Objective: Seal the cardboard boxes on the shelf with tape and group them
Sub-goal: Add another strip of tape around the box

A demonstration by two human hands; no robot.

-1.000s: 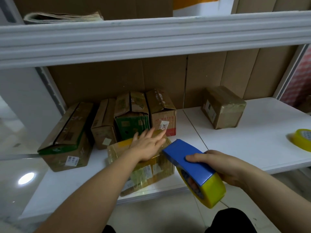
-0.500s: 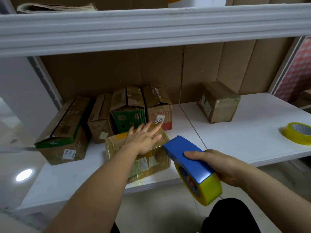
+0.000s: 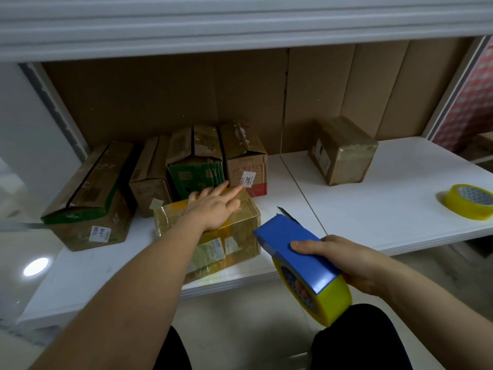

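Observation:
A tape-wrapped cardboard box (image 3: 234, 236) lies near the front edge of the white shelf (image 3: 373, 209). My left hand (image 3: 213, 206) rests flat on its top, fingers spread. Just right of this box, over the shelf edge, my right hand (image 3: 344, 260) grips a blue tape dispenser (image 3: 298, 249) loaded with a yellow roll. Behind the wrapped box several cardboard boxes stand side by side: a long green-edged one (image 3: 88, 193), a narrow brown one (image 3: 149, 177), a green-fronted one (image 3: 194, 161) and one with a white label (image 3: 245, 158). One sealed box (image 3: 341, 150) stands alone at the back right.
A spare roll of yellow tape (image 3: 469, 201) lies at the shelf's right end. A white upper shelf edge (image 3: 240, 22) overhangs close above. Brown cardboard panels line the back. My dark-clad knees are below the shelf front.
The view has dropped and drawn closer to the shelf. My left hand stays pressed on the wrapped box; my right hand with the dispenser has barely shifted.

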